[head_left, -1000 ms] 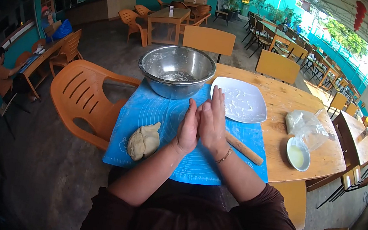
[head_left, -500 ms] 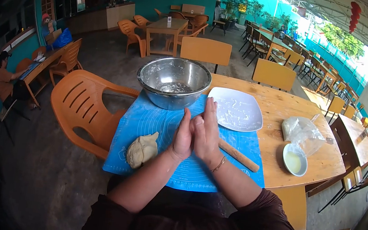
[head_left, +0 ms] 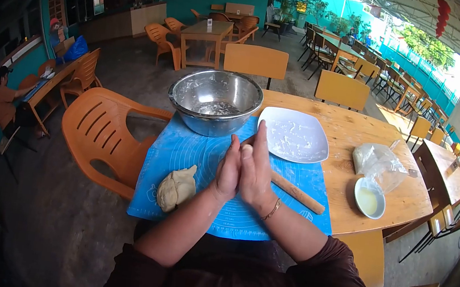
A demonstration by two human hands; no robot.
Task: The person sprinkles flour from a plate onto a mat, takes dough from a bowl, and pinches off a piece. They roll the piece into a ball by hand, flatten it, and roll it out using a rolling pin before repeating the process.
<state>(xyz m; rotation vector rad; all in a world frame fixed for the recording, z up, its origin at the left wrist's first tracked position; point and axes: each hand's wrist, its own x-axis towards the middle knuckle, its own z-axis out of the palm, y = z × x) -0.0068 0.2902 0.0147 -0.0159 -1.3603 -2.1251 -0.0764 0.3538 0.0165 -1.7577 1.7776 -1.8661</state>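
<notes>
My left hand and my right hand are held palm to palm above the blue mat, their fingers stretched out and pointing away from me. A small pale spot shows between them near the right thumb; whether it is dough or a thumb tip I cannot tell. A lump of dough lies on the mat left of my hands. Just to the right, a wooden rolling pin rests partly behind my right hand. Beyond my hands are a metal bowl with floury residue and a white plate dusted with flour.
On the wooden table, a plastic bag lies by a small bowl of pale yellowish liquid. An orange chair stands at the left. Farther left, a person sits at another table.
My palms have shifted slightly against each other, with the right fingers a little more upright and leftward. The dough, rolling pin, bowl and plate stay in place on the table.
</notes>
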